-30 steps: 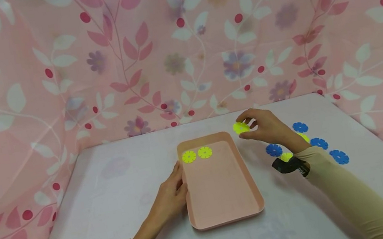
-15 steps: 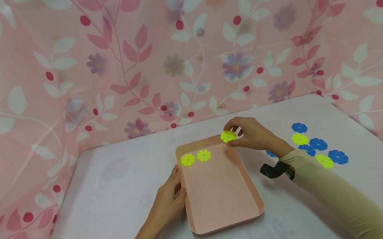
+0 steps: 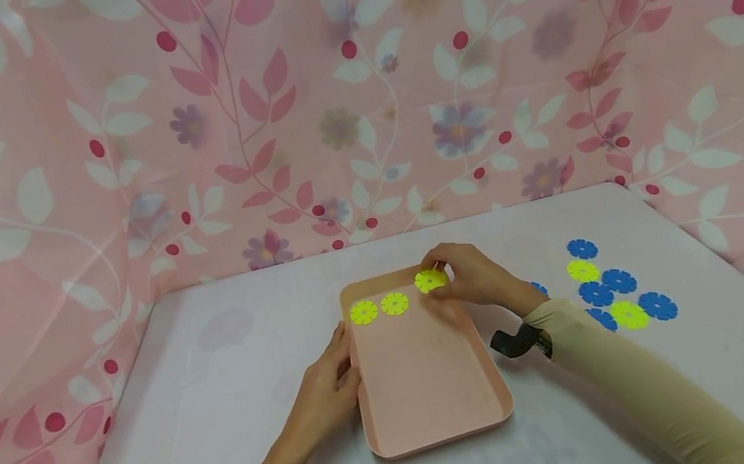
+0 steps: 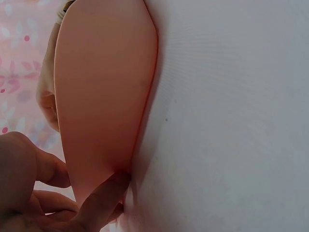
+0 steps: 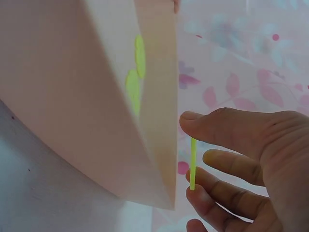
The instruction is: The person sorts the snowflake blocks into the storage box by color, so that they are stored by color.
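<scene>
Starting left of the tray (image 3: 431,386), here's the left hand (image 3: 324,388), its fingers laid along the outer wall and touching it; whether any of them curl over or under the rim, I can't tell. The tray itself sits flat on the tabletop (image 3: 241,377), a shallow, stiff-looking thing, likely light enough to slide if bumped, so a steadying touch on a side wall makes sense. Inside it, up by the far end, a first yellow disc (image 3: 364,313) lies flat near the left wall, and just to its right a second yellow disc (image 3: 395,304), close by with a little bare floor between them. On we go to the tray's far right corner, and here's the held yellow disc (image 3: 428,281), tilted over that corner, the right hand (image 3: 469,273) pinching it between thumb and fingertips; the right wrist view catches it edge-on, very thin. Looks like light, stiff plastic, probably a touch slippery, hardly fragile, and best taken by opposite edges, with the notched rim giving the fingertips some bite. Flat on the tabletop such a disc would be awkward to lift, so an edge is the place to go for. And out to the right of the tray, well apart from it, blue discs (image 3: 597,294) lie scattered with two loose yellow discs (image 3: 630,314), some touching or overlapping, one partly hidden behind the right wrist.
</scene>
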`<state>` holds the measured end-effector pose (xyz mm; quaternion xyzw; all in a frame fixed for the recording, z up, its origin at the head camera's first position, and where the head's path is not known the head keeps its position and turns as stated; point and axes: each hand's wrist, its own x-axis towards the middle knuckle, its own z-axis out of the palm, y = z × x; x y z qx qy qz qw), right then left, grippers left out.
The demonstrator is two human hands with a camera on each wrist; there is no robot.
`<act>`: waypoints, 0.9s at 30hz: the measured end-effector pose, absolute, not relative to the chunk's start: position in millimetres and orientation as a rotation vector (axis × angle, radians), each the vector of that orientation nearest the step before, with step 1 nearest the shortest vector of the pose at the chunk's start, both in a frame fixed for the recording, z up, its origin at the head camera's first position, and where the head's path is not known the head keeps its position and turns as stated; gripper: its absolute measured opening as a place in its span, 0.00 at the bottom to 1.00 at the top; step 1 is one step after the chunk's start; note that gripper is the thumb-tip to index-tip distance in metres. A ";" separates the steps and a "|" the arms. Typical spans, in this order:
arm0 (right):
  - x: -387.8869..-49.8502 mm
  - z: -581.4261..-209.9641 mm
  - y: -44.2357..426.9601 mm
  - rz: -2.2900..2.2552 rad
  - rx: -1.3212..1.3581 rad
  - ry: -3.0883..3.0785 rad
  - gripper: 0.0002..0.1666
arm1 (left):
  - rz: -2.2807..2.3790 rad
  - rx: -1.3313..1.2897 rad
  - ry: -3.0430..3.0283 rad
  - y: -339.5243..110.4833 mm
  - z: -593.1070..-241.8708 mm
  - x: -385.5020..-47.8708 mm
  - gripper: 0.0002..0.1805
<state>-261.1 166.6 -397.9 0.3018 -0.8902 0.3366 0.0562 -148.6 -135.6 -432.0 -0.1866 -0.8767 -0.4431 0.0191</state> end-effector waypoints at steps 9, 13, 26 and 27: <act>-266.6 -407.1 159.2 0.857 0.902 -2.776 0.23 | -1.362 -0.582 -2.721 -135.5 -431.8 -149.3 0.33; -269.5 -412.9 157.2 0.756 0.885 -2.814 0.25 | -1.353 -0.574 -2.729 -135.8 -432.0 -148.7 0.33; -271.2 -418.4 144.9 0.586 0.799 -3.017 0.33 | -1.363 -0.583 -2.726 -135.8 -431.7 -148.1 0.34; -271.6 -418.8 144.2 0.565 0.799 -3.027 0.32 | -1.361 -0.584 -2.724 -136.0 -431.5 -148.3 0.34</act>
